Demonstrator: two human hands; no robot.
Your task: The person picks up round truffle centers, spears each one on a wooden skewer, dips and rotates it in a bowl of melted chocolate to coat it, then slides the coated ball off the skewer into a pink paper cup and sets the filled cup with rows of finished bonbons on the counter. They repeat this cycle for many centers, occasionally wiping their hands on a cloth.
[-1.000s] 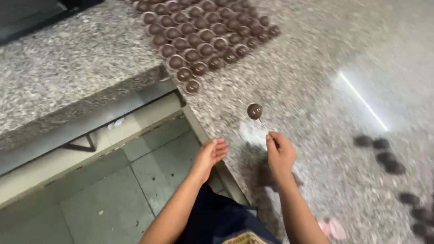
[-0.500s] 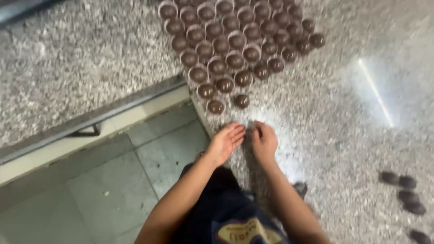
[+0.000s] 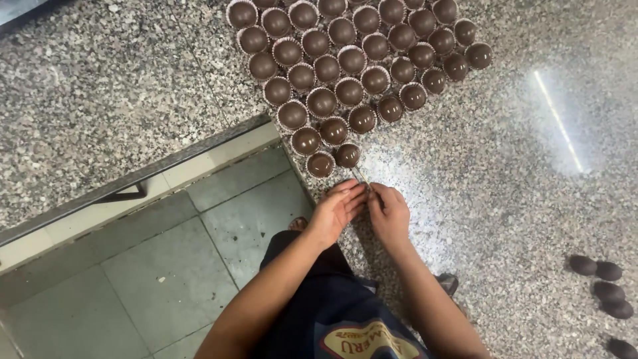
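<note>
My left hand (image 3: 335, 211) and my right hand (image 3: 391, 214) meet fingertip to fingertip on the speckled granite counter (image 3: 505, 173), close to its inner corner. Together they pinch a thin pale piece (image 3: 361, 177) that sticks out towards the chocolates; what it is cannot be told. Just beyond the fingers sit the nearest round chocolates in frilled paper cups (image 3: 347, 155), the tip of a big block of several rows of such chocolates (image 3: 352, 63) running to the far edge of the view.
Several loose dark chocolate pieces (image 3: 600, 279) without cups lie on the counter at the right. A tiled floor (image 3: 153, 266) lies below the counter's edge (image 3: 199, 156) on the left. A bright strip of light reflects off the stone at the right.
The view has moved closer to the chocolates. My hands, apart a second ago, have come together; the single chocolate that stood alone now sits at the near tip of the block.
</note>
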